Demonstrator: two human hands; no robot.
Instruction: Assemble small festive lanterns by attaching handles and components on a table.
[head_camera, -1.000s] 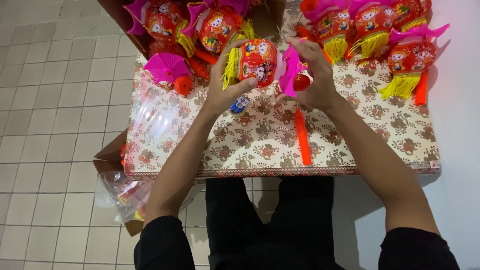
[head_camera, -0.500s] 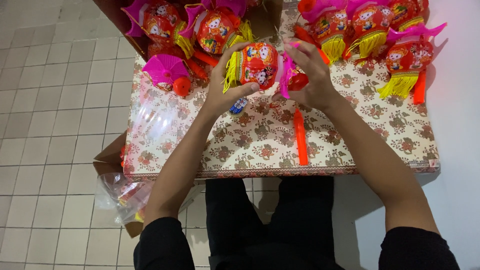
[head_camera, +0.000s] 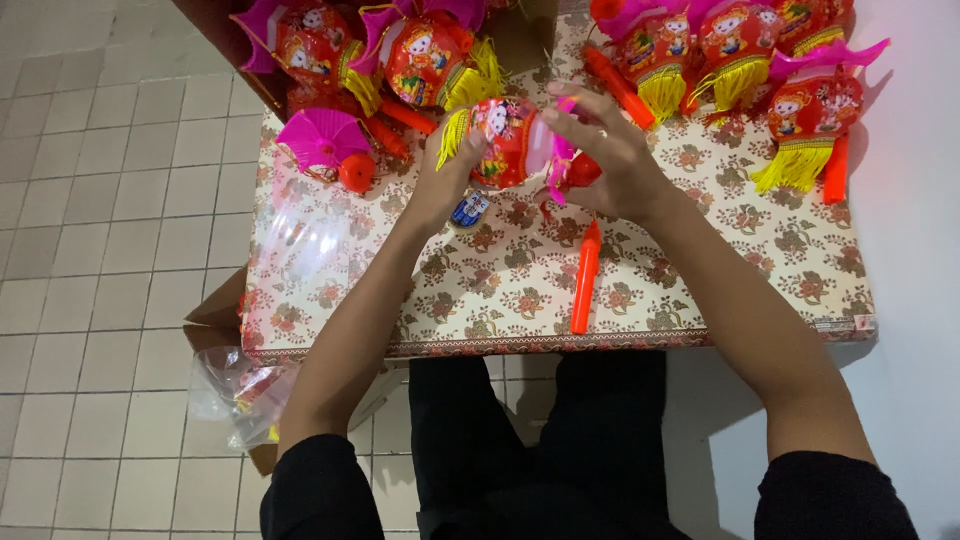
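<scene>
- Floor: pale grey-beige square tiles, light grout lines, filling the left side and running under the table.
- Table: rectangular top covered in a cream cloth with repeated red-brown flower print, patterned border along the near edge.
- Wall: plain white, just beside the table's right end.
- Light: even, soft; table shadow falls on the wall below its right corner.

Count on the bench: one red lantern in hand, five finished lanterns behind, one folded pink top, one loose orange handle, one clear bag.
</scene>
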